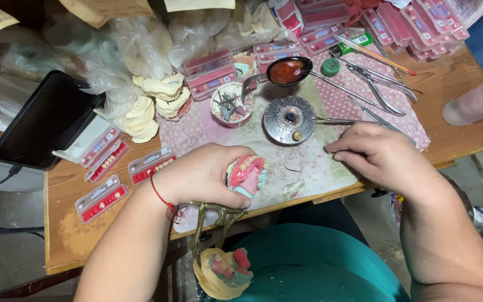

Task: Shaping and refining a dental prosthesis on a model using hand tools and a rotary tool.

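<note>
The denture model, pink wax with a row of pale teeth and a teal rim, sat in the left hand right at the near edge of the wooden table, over the patterned cloth. The left fingers were curled shut around it, teeth side turned up and to the right. From under that hand a brass articulator frame hung down past the table edge, carrying a second plaster cast with pink and teal wax on it (below, near the teal shirt).

Over to the right, the right hand lay low on the cloth, fingertips pressed together as if pinching something very thin; what it was could not be told. Just beside it stood the round metal burner, and behind that a spoon holding red wax. A small cup of burs stood to the burner's left.

Pliers and metal hand tools lay spread behind the right hand. Flat tooth cards with red strips lay on the left of the table, near a dark tablet, with plaster casts and plastic bags piled behind. A pale bottle lay at far right.
</note>
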